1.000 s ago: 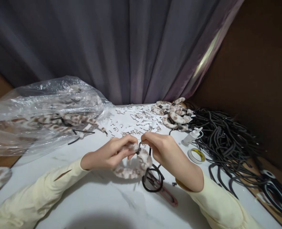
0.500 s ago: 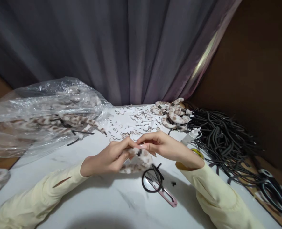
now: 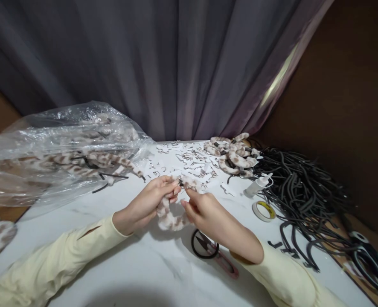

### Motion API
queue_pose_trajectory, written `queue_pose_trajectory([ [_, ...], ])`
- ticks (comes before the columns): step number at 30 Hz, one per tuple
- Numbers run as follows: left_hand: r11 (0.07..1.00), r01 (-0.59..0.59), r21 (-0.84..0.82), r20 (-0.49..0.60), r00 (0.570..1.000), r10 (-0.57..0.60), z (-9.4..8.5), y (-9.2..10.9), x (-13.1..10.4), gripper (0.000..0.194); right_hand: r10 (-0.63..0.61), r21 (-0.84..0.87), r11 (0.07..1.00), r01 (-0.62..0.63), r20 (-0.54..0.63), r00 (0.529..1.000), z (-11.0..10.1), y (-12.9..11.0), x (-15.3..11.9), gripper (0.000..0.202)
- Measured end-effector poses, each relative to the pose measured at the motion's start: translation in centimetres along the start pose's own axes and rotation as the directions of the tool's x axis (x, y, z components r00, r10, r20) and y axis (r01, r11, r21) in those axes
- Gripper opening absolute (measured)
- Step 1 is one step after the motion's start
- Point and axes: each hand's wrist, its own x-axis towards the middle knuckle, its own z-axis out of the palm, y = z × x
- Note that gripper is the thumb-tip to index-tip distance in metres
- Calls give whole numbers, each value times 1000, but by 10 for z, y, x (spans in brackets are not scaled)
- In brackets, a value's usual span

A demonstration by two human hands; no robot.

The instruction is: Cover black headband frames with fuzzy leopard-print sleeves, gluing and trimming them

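Between my hands is a fluffy white-and-brown plush loop (image 3: 173, 220) with a short black section at its top. My left hand (image 3: 158, 192) pinches the loop beside that black part, fingers closed. My right hand (image 3: 204, 211) is on the other side, its index fingertip at the black part and its remaining fingers curled by the loop; part of the loop is hidden behind it. Just below lie pink-handled thread snips (image 3: 227, 265) and a black cord ring (image 3: 204, 257) over their blades.
A clear plastic bag (image 3: 64, 136) of plush strips fills the left. Small metal hooks and clips (image 3: 192, 160) lie scattered at the back. Rightward are finished-looking plush rings (image 3: 240, 160), a small squeeze bottle (image 3: 256, 186), a tape roll (image 3: 263, 211), black cords (image 3: 304, 187) and large scissors (image 3: 368, 260).
The plush loop has been raised and turned, so more of it shows. My right hand has moved down and changed its hold, with its index finger now extended to the black section.
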Motion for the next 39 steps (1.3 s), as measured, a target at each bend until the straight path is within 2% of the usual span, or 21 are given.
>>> queue_pose_trajectory([
  [2,999,8,-38,-1,1000,-8,-1,-2,0,25,61,245,967,-77,70,996,5,3,8,14],
  [4,1000,9,-3,-13,1000,-9,-2,-3,0,24,95,469,866,-174,186,978,8,5,13,15],
  [6,998,-3,64,-4,1000,3,-2,-3,-1,22,104,576,784,-230,243,964,9,6,16,20],
  [8,988,-33,151,21,999,31,-2,-1,-2,20,118,557,797,-233,235,965,9,7,17,30],
  [10,968,-75,239,41,997,67,-2,1,-3,19,135,474,854,-214,195,971,9,7,18,38],
  [14,879,-198,433,43,979,200,-3,-3,-1,14,156,366,914,-173,76,985,7,8,18,35],
  [16,784,-260,564,28,955,296,-5,-9,1,12,132,362,921,-143,56,990,4,8,17,35],
  [18,643,-311,700,34,914,405,-9,-17,3,12,98,357,927,-115,64,993,0,7,17,34],
  [22,304,-469,829,221,775,592,-14,-30,7,19,65,254,964,-76,54,996,-8,2,14,29],
  [24,226,-509,830,283,735,615,-15,-34,8,20,34,149,988,-39,40,999,-12,0,12,27],
  [27,253,-511,821,288,754,590,-12,-35,8,21,-41,-59,997,46,77,996,-16,0,8,25],
  [31,392,-459,797,250,843,477,-8,-27,5,17,-57,-346,934,89,101,993,-19,3,0,18],
  [33,453,-432,780,238,874,423,-7,-23,5,14,-71,-443,890,108,100,993,-22,4,-4,28],
  [35,478,-427,768,242,884,401,-5,-21,4,13,-96,-542,831,127,86,992,-25,2,-8,36],
  [39,473,-450,757,303,884,356,-4,-17,2,14,-62,-716,697,47,5,998,-29,-5,-8,31],
])
